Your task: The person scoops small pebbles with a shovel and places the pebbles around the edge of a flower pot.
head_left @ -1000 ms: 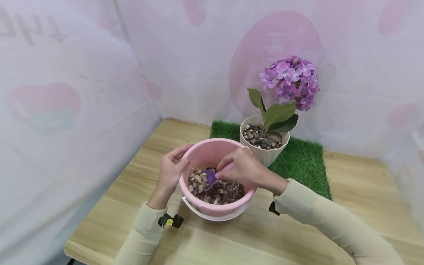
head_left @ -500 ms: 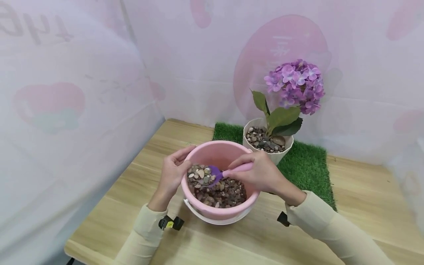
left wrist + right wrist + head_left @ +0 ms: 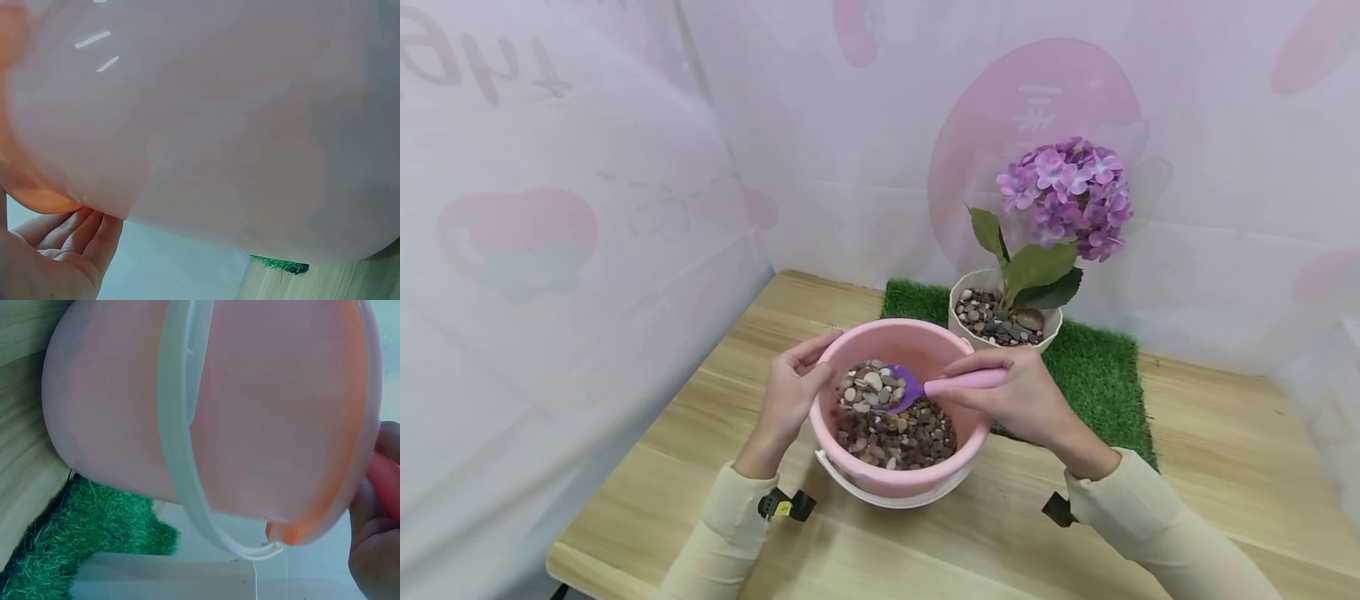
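A pink bucket [image 3: 898,479] stands on the table with a layer of small pebbles [image 3: 917,442] in it. My left hand [image 3: 786,400] grips the bucket's left rim, thumb on the near side and fingers outside; the left wrist view shows those fingers against the outer wall. In my right hand [image 3: 1022,396] is the pink handle of a small purple shovel [image 3: 910,390]. Its blade, inside the bucket's mouth and above the layer, bears a heap of pebbles [image 3: 871,385]. The right wrist view shows part of my right hand [image 3: 378,519] by the rim.
Behind the bucket, a white pot [image 3: 1007,333] with pebbles and a purple hydrangea [image 3: 1071,196] stands on a green turf mat [image 3: 1097,375]. The bucket's white handle [image 3: 178,425] hangs down its near side. Printed cloth [image 3: 850,167] walls the wooden table [image 3: 925,550].
My right hand has drawn back to the right, and the shovel has risen out of the pebble layer with a load on its blade. My left hand stays on the rim.
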### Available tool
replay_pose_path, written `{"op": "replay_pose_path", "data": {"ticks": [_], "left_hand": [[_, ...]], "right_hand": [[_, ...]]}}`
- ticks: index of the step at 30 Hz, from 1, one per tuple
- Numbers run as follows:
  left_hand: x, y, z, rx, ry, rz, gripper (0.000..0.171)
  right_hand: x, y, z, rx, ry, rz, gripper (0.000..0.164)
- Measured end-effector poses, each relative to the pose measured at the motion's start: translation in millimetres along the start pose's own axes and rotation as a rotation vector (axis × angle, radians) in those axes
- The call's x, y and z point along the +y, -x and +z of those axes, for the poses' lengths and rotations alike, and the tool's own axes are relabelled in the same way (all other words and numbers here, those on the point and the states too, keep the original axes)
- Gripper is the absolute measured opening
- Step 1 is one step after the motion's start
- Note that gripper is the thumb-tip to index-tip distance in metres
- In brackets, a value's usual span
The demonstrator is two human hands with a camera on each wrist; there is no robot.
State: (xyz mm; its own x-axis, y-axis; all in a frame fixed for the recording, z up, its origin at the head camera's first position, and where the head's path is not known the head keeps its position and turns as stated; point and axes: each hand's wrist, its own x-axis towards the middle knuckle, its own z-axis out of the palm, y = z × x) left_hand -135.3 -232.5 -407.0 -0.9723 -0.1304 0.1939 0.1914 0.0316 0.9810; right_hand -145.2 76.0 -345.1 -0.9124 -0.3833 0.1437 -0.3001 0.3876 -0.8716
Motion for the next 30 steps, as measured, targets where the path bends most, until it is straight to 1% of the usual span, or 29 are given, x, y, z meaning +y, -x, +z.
{"op": "replay_pose_path", "data": {"ticks": [3, 7, 10, 14, 19, 25, 30], "left_hand": [[-0.1, -0.8, 0.0, 0.004, -0.007, -0.003, 0.047], [0.0, -0.8, 0.1, 0.004, -0.003, -0.012, 0.048], [-0.1, -0.4, 0.4, 0.004, 0.0, -0.022, 0.049], [0.7, 0.0, 0.2, 0.002, -0.002, -0.028, 0.048], [2.1, 1.1, 0.1, 0.003, -0.008, -0.029, 0.048], [1.4, -0.1, -0.2, 0.006, -0.005, -0.032, 0.048], [2.2, 0.1, -0.5, 0.002, -0.005, -0.035, 0.048]], "right_hand": [[-1, 3, -4, 0.014, -0.015, 0.006, 0.035], [-4, 7, -10, 0.028, -0.025, 0.006, 0.032], [-5, 9, -15, 0.03, -0.059, 0.005, 0.034], [-8, 15, -21, 0.037, -0.1, 0.023, 0.038], [-11, 21, -29, 0.055, -0.091, 0.041, 0.036], [-15, 28, -40, 0.08, -0.115, 0.082, 0.042], [-16, 32, -49, 0.115, -0.097, 0.057, 0.037]]}}
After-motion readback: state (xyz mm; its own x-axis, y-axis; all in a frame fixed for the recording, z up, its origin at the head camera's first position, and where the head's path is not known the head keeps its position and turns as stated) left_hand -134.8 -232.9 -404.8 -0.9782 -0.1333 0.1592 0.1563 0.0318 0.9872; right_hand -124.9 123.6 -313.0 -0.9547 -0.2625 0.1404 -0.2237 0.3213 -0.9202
